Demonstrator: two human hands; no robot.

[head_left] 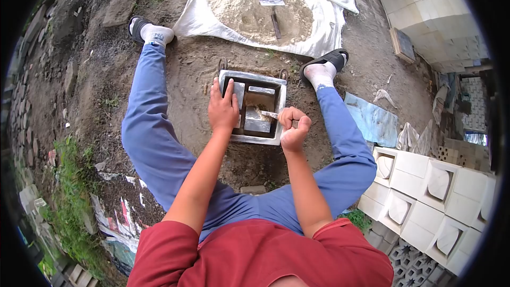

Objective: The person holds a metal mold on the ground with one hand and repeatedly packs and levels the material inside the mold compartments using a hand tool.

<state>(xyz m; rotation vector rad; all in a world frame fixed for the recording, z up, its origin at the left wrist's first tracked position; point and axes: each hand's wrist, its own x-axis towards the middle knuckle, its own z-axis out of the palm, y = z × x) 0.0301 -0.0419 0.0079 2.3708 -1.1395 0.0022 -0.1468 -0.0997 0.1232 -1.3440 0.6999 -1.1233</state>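
Note:
A square metal mould (pixel 282 107) lies on the dirt between my legs, with shiny metal blocks inside and a brownish floor. My left hand (pixel 223 110) rests on its left side, fingers stretched toward the far rim. At the right rim, my right hand (pixel 294 127) is closed around a thin pale tool (pixel 269 114). The tool's tip reaches inside the mould, near the middle; its kind is too small to tell, and my fingers hide the handle.
Beyond the mould, a white sheet (pixel 204 28) bears a heap of pale sand (pixel 234 0) with a trowel (pixel 275 21) lying on it. Pale moulded blocks (pixel 411 172) stand at the right, near a blue sheet (pixel 372 119). Grass (pixel 74 191) and stones line the left.

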